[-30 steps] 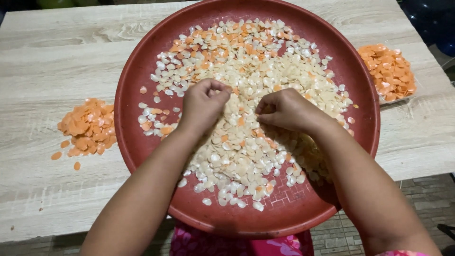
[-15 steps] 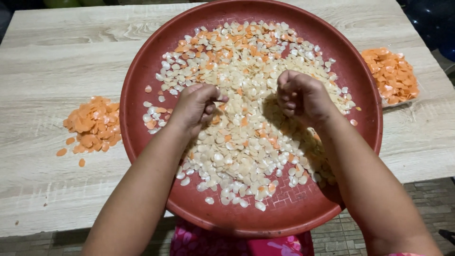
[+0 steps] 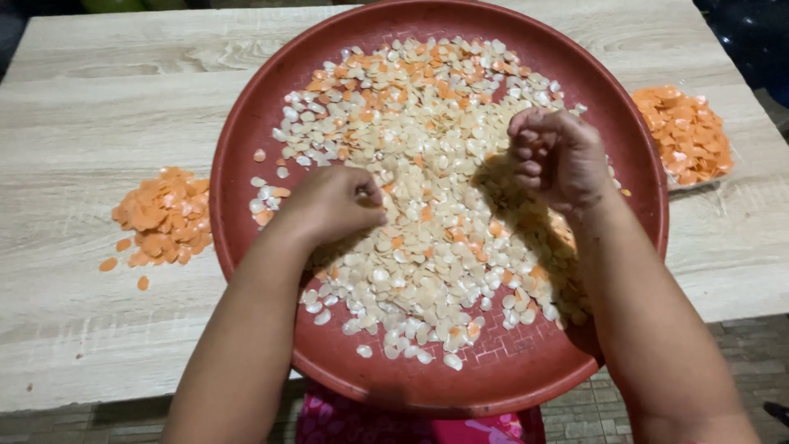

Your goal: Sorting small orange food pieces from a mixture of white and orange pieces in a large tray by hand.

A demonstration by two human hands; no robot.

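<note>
Now the right hand has lifted off the pale seeds in the red tray, fingers curled shut, contents hidden. The left hand stays low on the heap left of tray centre, fingers pinched together.

Bare forearms, pink patterned garment below

Curled fingers hide whatever the left hand and right hand grip, while both forearms cover part of the pale kernels. The red tray loses its far rim to the frame's top edge; its near rim conceals the surface beneath.
</note>
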